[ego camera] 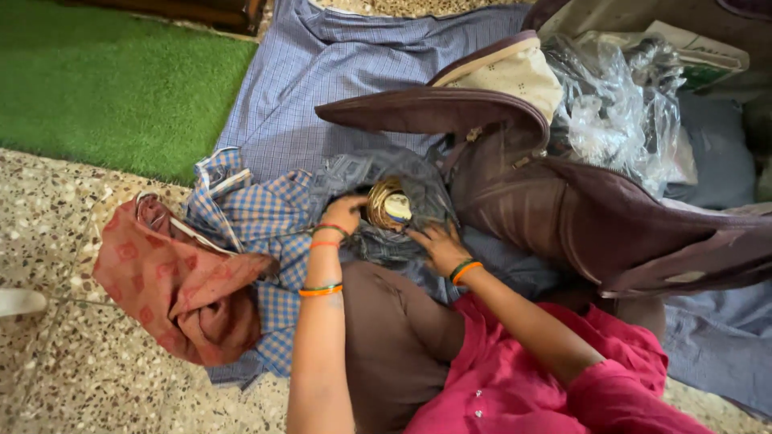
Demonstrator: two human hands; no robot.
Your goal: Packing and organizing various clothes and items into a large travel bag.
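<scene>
My left hand (344, 214) and my right hand (438, 245) press on a thin grey see-through bag (366, 177) that lies on the cloth in front of my knees. Inside the bag a bundle of golden bangles (389, 206) shows between the two hands. The left hand grips the bag just left of the bangles; the right hand holds the bag's lower right side. Both wrists carry orange and green bangles. My brown trousers and pink top fill the bottom of the view.
An open brown suitcase (563, 201) lies right of the hands, with crumpled clear plastic (619, 104) and a beige pouch (515, 76) behind it. A blue checked cloth (257, 217), a red patterned cloth (177, 281) and a blue sheet (338, 72) lie left and behind. Green turf mat (104, 80) far left.
</scene>
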